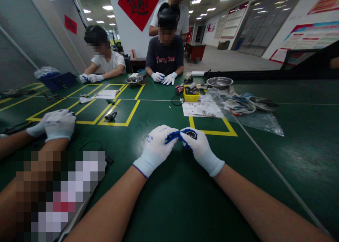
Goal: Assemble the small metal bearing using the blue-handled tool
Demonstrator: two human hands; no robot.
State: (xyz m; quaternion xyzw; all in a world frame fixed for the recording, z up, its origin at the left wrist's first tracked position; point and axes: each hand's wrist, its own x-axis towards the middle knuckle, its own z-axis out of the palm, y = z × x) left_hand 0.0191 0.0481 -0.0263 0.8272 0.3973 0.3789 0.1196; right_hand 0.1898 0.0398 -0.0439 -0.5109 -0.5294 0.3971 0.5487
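Both of my hands wear white gloves with blue palms and meet over the green table (pixel 159 108). Wrapped in my right hand (pixel 200 145) is a small round metal part (pixel 190 134), its ring-shaped end facing up. My left hand (pixel 160 143) has its fingers pinched together against my right fingertips; whatever lies between them is too small to make out. Ahead of my hands lies a white sheet (pixel 190 109) with small bits and a thin metal tool on it.
A yellow box (pixel 192 97) of parts, a metal bowl (pixel 219 82) and a plastic bag with cables (pixel 249 111) stand ahead right. Another person's gloved hands (pixel 59 125) rest at left. A dark metal part (pixel 110 116) lies inside yellow tape. People sit across the table.
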